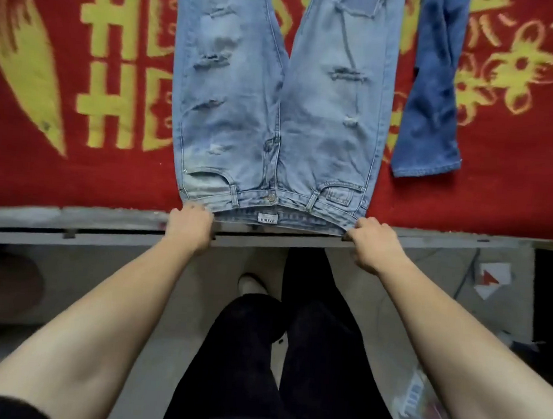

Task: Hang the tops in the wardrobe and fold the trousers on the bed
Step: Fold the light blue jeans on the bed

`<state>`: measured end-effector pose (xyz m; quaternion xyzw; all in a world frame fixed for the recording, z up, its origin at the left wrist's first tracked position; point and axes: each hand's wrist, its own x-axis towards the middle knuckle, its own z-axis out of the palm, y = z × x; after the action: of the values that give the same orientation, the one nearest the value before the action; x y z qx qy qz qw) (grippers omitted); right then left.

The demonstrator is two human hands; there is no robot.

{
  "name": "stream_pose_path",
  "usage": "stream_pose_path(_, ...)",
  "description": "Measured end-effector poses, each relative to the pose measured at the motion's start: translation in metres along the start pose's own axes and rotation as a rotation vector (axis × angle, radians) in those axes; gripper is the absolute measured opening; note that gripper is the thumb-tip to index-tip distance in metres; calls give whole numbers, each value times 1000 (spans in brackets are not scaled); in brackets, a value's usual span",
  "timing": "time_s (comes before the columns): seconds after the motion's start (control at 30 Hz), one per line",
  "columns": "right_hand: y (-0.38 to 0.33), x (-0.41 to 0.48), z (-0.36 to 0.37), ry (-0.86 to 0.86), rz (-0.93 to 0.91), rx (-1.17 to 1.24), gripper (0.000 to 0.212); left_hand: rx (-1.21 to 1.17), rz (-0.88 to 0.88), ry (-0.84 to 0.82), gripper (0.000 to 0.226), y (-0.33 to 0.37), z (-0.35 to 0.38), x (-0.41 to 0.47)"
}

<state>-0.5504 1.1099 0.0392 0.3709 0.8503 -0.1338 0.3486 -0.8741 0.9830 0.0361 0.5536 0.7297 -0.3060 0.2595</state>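
**Trousers point(276, 110) spread flat on the bed point(102, 220)**

The light-blue ripped trousers lie front side up on a red and yellow blanket point(72, 180), with the legs running away from the person and the waistband at the near edge. The left hand point(189, 225) and right hand point(371, 243) each grip a waistband corner, fingers curled. A darker blue garment point(432, 106) lies just beside them, to the right.

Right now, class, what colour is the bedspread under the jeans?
The bedspread is red with yellow motifs; head view.
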Motion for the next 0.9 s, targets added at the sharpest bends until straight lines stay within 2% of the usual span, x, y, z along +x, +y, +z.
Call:
stream_pose_path(0.13, 5, -1, 10, 106, 96, 164, 32, -150, 87, 171, 26, 25, -1, -2)
stream_pose_path(0.27, 14, 10, -3, 228, 51, 212, 33, -178, 221, 294, 25, 55, -26, 9)
stream_pose_path(0.43, 7, 35, -3, 163, -10, 167, 50, -146, 274, 344, 23, 87, -38, 45)
stream_pose_path(0.53, 2, 41, 6, 202, -7, 117, 35, -159, 263, 385, 14, 96, -36, 58)
stream_pose_path(0.63, 5, 37, 10, 293, -23, 227, 23, -187, 274, 427, 5, 93, -33, 56)
stream_pose_path(0.8, 14, 20, 9, 440, -52, 313, 16, -336, 355, 592, 13, 86, -34, 30)
stream_pose_path(0.9, 16, 21, 13, 376, -60, 295, 17, -339, 394, 568, 12, 89, -33, 26)
